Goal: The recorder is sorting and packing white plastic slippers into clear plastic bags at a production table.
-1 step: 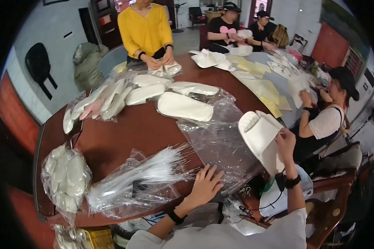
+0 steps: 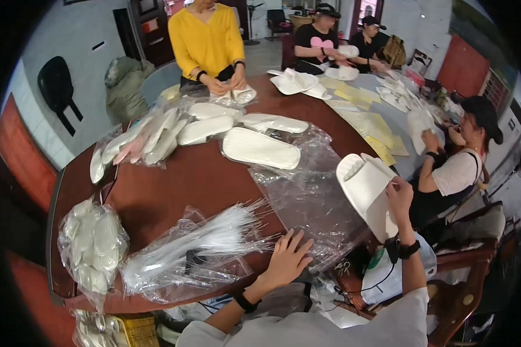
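Note:
My right hand [image 2: 399, 201] grips a white slipper [image 2: 362, 184] by its side, holding it tilted above the table's right edge. It may be a pair nested together; I cannot tell. Fingers spread, my left hand [image 2: 290, 255] rests palm down at the near edge of the clear plastic bags [image 2: 307, 199], holding nothing. Beside it, to the left, a bundle of thin white plastic strips [image 2: 200, 248] lies in an opened clear bag. Farther off, a bagged white slipper [image 2: 261, 148] lies sole up at the edge of the clear bags.
More bagged slippers [image 2: 205, 128] pile up along the far side of the brown table [image 2: 173, 185]. A full bag of slippers [image 2: 94, 248] sits at the left edge. Yellow sheets [image 2: 376, 136] lie at the right. Several people work around the tables, one in a yellow top [image 2: 205, 40] across from me.
The table and its things appear very slightly farther right in the picture. My hands keep the same pose, the right one still gripping the slipper.

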Motion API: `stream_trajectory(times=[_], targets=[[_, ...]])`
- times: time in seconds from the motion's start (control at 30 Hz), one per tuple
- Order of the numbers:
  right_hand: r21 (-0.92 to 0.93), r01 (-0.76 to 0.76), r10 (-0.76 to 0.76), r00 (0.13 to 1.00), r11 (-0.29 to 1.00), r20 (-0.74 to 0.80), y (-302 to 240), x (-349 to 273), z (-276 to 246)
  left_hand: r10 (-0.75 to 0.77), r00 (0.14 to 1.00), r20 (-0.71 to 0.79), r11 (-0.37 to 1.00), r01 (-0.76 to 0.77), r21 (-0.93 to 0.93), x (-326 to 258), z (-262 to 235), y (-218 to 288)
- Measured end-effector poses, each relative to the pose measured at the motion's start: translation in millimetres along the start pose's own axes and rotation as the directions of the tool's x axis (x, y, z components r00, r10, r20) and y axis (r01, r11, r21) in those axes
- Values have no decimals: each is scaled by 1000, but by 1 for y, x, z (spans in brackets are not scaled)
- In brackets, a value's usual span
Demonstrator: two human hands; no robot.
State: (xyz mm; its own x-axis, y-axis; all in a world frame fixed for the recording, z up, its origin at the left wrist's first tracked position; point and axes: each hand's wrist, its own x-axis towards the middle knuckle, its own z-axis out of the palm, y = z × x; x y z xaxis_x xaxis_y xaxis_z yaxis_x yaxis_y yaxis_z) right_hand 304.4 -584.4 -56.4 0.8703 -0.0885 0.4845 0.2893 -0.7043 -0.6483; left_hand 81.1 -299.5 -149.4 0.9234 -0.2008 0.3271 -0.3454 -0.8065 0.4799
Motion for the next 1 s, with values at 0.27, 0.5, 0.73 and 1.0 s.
stream_trajectory(times=[0.27, 0.5, 0.73, 1.0], targets=[[45, 39, -46, 982, 998, 185, 35, 51, 70, -32, 994, 105, 998, 25, 61, -2, -7, -2], [136, 197, -213, 970, 971, 118, -23, -1, 59, -32, 968, 249, 995, 54, -85, 11, -44, -5], [292, 258, -380, 764, 921, 521, -109, -113, 60, -105, 935, 340, 876, 248, -414, 47, -125, 1], [256, 366, -446, 697, 895, 561, -104, -153, 85, -534, 604, 591, -201, 588, -783, 132, -118, -138]])
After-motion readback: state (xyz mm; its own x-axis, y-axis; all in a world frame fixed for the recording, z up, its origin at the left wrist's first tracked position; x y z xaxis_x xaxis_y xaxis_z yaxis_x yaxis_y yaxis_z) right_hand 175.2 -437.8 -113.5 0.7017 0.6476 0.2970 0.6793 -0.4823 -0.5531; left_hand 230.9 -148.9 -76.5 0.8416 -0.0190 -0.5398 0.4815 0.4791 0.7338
